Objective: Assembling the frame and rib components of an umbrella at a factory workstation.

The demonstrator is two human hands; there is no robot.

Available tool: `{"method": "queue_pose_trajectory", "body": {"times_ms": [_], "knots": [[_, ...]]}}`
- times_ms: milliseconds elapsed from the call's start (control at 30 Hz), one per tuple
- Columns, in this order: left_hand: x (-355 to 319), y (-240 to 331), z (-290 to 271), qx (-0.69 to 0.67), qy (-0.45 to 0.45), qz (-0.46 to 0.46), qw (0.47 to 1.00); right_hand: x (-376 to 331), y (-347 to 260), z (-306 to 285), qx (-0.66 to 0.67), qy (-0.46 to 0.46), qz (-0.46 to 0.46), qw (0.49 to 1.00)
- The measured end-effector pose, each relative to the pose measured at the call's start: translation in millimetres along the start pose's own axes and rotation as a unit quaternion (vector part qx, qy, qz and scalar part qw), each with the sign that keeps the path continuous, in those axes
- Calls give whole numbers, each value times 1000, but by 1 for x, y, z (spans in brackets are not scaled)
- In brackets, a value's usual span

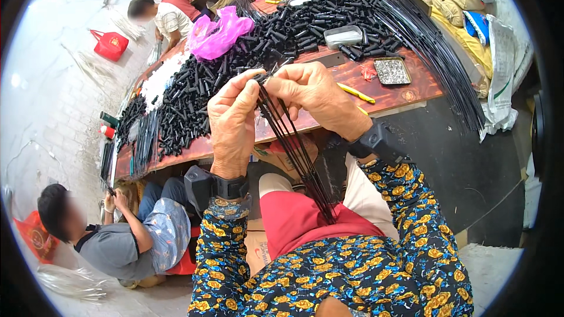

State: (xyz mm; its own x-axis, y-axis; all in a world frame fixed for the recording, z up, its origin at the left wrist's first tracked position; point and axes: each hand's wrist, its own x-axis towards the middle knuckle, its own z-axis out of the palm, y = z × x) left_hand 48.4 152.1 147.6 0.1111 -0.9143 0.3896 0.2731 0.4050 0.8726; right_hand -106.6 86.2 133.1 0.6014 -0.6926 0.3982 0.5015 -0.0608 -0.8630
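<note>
- Bundle of thin black rods [299, 161] raised between both hands, in front of the near edge of a red-brown table [424, 77]; slanting down and to the right over red cloth [286, 214] on the lap. Contact with cloth hard to tell.
- Left hand [234, 114] closed, thumb and forefinger pinching the bundle's dark upper end; palm side partly toward the view.
- Right hand [314, 93] closed on the same end from the other side, back of hand up, fingers curled. Exact fingertip contact too small to read.
- Behind the hands: broad heap of short black tubes [305, 26], pink plastic bag [218, 34] on top toward the left.
- Right of heap: clear container [345, 41], square tray [394, 84] of small bits, yellow-handled tool [357, 93] just beside the right hand. Farther right, long black rods [435, 53] lying across the table and past its edge.
- Lower left: seated co-worker [120, 252] in grey, hands together around something thin and dark.
</note>
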Motion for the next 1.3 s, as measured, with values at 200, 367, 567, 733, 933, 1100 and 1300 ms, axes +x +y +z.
{"method": "queue_pose_trajectory", "body": {"times_ms": [200,367,567,733,933,1100,1300], "knots": [[2,-9,1,-13,24,7,1000,-2,-7,-5,-58,11,12,998],[4,-15,1,-61,33,0,998,0,-10,-4,-93,17,22,995],[2,-14,0,-112,-15,-19,993,1,-13,-11,-75,-16,65,995],[-1,-8,-9,-156,-101,-3,983,4,-15,-2,-105,-52,32,993],[0,-7,-15,-139,-157,20,978,4,-19,-2,-109,-65,55,990],[-5,-3,-16,-108,-158,25,981,4,-16,-1,-37,-101,103,989],[-11,11,-8,-37,-138,14,990,8,-13,-6,22,-147,128,981]]}}
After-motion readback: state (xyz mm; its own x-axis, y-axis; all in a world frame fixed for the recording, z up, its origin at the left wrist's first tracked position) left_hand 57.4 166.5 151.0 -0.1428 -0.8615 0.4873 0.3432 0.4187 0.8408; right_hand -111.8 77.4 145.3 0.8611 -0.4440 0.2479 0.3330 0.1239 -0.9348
